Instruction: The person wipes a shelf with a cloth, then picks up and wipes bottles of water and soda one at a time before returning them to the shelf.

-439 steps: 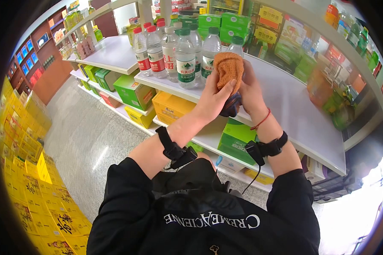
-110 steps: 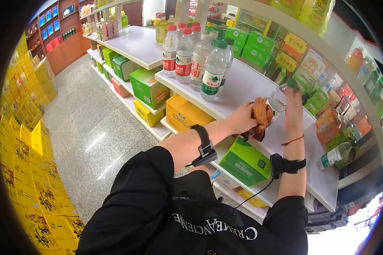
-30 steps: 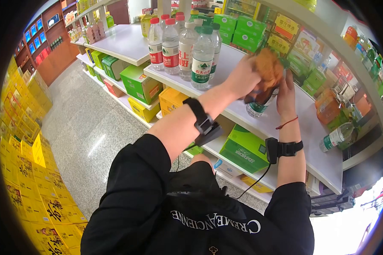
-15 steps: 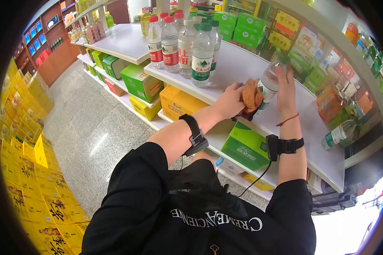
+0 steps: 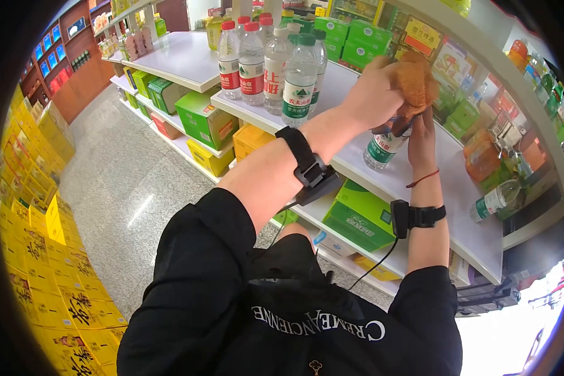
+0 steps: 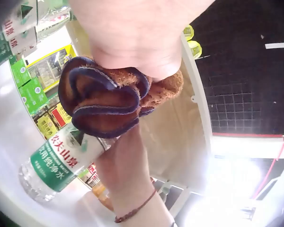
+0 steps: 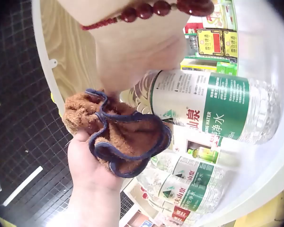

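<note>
My left hand [image 5: 377, 94] grips a bunched orange-brown towel [image 5: 417, 84] with navy edging, over the upper part of a clear water bottle [image 5: 382, 150]. The bottle leans over the white shelf, its green-and-white label and base showing below the towel; its cap is hidden. My right hand [image 5: 423, 141] holds the bottle near its top from the other side, fingers mostly hidden behind the towel. In the right wrist view, the towel [image 7: 128, 132] is folded up beside the bottle's [image 7: 217, 106] shoulder.
Several upright water bottles [image 5: 299, 88], red- and green-capped, stand left on the white shelf [image 5: 445, 188]. Another bottle [image 5: 496, 200] lies at the right beside a shelf upright. Below are a green carton [image 5: 363, 216] and other boxes. Yellow cartons [image 5: 50, 276] are stacked across the aisle.
Since half a second ago, my left hand and the towel have moved up and right, from the bottle's lower side to its top. My right hand has stayed near the bottle's top.
</note>
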`<state>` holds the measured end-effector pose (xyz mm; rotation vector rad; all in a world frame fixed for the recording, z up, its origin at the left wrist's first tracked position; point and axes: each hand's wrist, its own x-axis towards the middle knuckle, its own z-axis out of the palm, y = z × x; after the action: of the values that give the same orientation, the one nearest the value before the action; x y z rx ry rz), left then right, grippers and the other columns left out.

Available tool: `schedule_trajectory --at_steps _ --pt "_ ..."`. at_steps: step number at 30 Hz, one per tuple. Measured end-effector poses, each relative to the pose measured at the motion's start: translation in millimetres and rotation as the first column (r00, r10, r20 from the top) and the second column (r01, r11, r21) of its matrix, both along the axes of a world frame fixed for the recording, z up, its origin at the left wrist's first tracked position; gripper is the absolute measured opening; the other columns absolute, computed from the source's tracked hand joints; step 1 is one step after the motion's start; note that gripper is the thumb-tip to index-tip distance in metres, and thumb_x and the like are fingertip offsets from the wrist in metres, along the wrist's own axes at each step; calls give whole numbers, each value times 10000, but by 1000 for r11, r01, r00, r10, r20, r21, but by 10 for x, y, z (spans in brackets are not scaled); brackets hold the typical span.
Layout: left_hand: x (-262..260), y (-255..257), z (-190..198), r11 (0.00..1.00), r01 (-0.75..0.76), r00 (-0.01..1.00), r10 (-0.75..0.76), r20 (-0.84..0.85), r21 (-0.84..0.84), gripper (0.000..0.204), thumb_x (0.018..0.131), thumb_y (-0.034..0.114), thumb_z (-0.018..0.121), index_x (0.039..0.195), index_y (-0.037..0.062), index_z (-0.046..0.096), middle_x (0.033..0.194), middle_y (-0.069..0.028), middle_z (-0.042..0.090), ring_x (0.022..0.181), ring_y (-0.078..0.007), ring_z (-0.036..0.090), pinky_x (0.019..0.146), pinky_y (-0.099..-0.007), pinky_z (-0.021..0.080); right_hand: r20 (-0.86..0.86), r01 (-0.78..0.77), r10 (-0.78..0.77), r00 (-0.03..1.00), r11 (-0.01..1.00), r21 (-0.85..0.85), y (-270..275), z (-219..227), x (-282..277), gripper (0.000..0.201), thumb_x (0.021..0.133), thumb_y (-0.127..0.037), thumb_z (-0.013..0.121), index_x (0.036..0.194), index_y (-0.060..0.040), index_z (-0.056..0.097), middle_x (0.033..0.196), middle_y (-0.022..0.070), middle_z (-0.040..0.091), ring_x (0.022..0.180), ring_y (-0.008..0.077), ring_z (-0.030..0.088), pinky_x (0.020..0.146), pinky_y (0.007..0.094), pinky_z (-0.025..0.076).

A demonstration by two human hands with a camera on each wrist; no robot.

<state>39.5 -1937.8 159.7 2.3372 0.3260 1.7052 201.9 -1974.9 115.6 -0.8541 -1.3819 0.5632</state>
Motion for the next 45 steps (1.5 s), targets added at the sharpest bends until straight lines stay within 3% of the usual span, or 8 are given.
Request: schedule_trajectory --at_steps 9,12,23,28,30,33,38,45 --pt "-98 -98 -741 906 -86 987 21 -160 -415 488 715 93 546 1202 76 537 1090 -213 512 1021 -401 480 879 -464 416 0 134 -135 991 988 -76 1 27 -12 607 898 -271 576 1381 -19 308 1302 97 460 1193 185 438 1000 296 342" --pt "-176 -85 -1090 914 -341 860 210 -466 -218 481 710 62 531 1190 48 542 1099 -182 499 1023 -406 472 919 -441 399 46 89 -86 995 994 -60 -1 38 -27 657 827 -265 663 1354 -33 348 1237 88 500 1123 186 485 962 309 378" --pt "-641 -73 -972 857 -513 656 357 -665 -47 451 744 62 524 1191 118 552 1108 -152 484 1058 -367 441 921 -434 401 189 335 -325 927 942 -25 140 190 977 554 760 -239 717 1219 -38 481 1076 87 586 959 186 563 812 309 468" --pt "-716 -102 -1038 891 -452 682 316 -659 -40 448 740 57 536 1187 96 551 1110 -159 486 1055 -375 445 922 -432 397 302 670 -665 683 735 106 -113 388 1424 576 737 -276 723 1226 -64 506 1117 102 590 968 222 585 857 324 450" --pt "-697 -133 -1065 893 -449 676 316 -665 -32 449 736 57 541 1183 93 554 1107 -162 489 1049 -375 449 922 -431 395 706 958 -692 150 278 69 -378 600 1312 647 720 -400 708 1229 -54 507 1192 135 570 1038 290 576 905 381 427" --pt "-674 -170 -1093 890 -455 684 321 -655 -39 446 727 58 551 1172 87 561 1093 -163 497 1034 -371 457 918 -427 393 673 956 -738 48 230 184 -136 294 2191 739 694 -532 676 1229 -49 512 1255 164 530 1121 344 521 940 425 399" --pt "-628 -117 -1177 889 -452 732 323 -600 -73 425 715 67 566 1139 76 578 1057 -156 505 1007 -358 464 908 -414 393 483 939 -859 170 290 185 267 -143 3584 813 678 -590 663 1259 -49 483 1264 173 516 1162 371 475 971 440 371" --pt "-630 -81 -1183 887 -462 725 370 -581 -12 374 710 91 572 1083 74 597 1016 -142 509 971 -344 473 863 -397 410 490 944 -861 132 260 202 283 -135 3552 853 685 -579 672 1283 -13 449 1276 181 500 1173 378 460 984 453 358"
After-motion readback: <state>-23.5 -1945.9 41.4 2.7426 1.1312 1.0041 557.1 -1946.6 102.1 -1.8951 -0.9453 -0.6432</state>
